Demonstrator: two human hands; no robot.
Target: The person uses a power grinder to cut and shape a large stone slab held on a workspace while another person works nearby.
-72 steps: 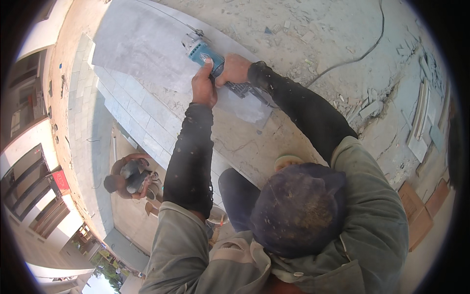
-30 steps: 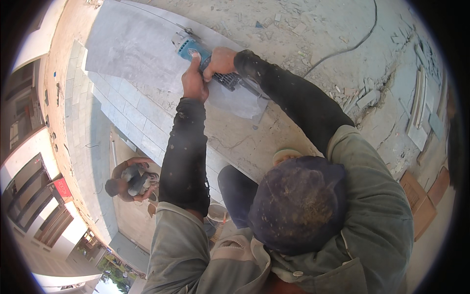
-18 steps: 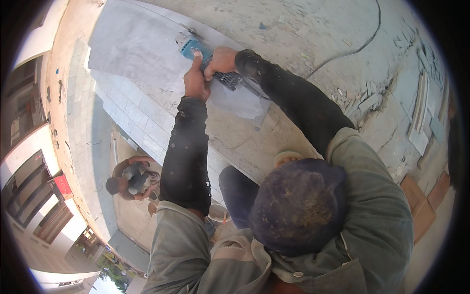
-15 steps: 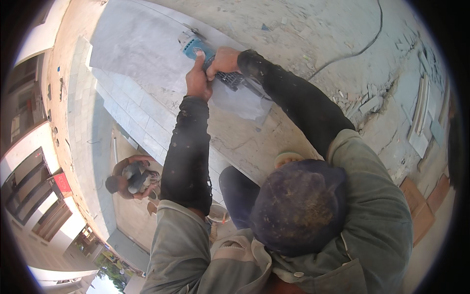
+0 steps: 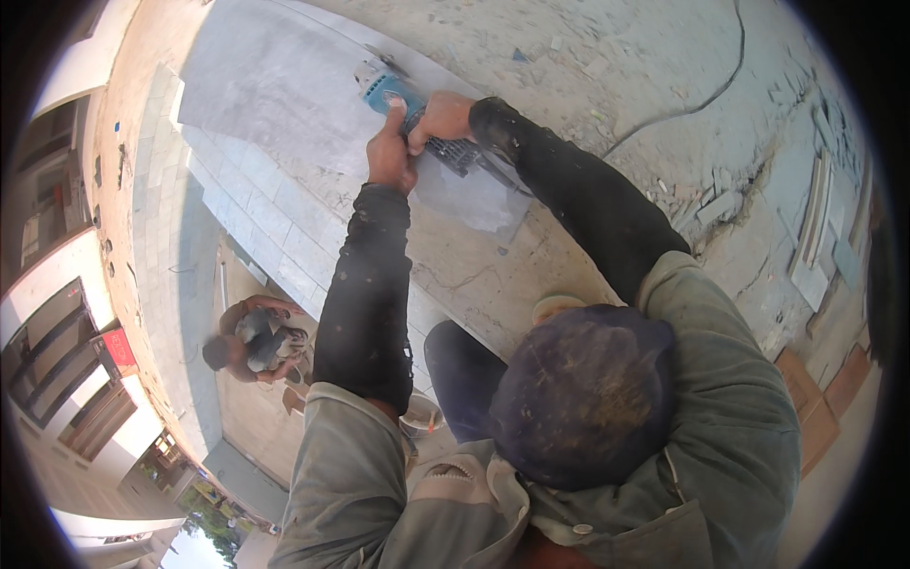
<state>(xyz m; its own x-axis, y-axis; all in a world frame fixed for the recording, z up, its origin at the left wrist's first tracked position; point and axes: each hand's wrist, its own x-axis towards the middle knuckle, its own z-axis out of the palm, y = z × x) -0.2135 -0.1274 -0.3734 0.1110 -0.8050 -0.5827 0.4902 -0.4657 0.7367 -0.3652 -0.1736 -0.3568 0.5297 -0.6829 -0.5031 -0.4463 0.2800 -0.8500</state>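
Observation:
Both my hands are closed around a blue angle grinder (image 5: pixel 386 92) at the top of the view. My left hand (image 5: pixel 389 156) grips it from the near left, thumb lying along the blue casing. My right hand (image 5: pixel 444 118) wraps over its body from the right. The grinder's head and thin disc (image 5: pixel 387 63) point to the far left, over a large grey slab (image 5: pixel 256 81) near its far edge. Whether the disc touches the slab, I cannot tell. A dark slatted part of the grinder (image 5: pixel 455 155) shows below my right hand.
A black cord (image 5: pixel 687 112) curves over the dusty ground at right. Broken tile pieces (image 5: pixel 716 204) and long strips (image 5: pixel 811 232) lie there. Pale paving tiles (image 5: pixel 251 190) run along the left, where another person (image 5: pixel 256 339) crouches. A bucket (image 5: pixel 422 414) stands by my leg.
My hands and the grinder have shifted slightly to the right in view, still over the slab. Both grips look the same. The crouching person has barely moved.

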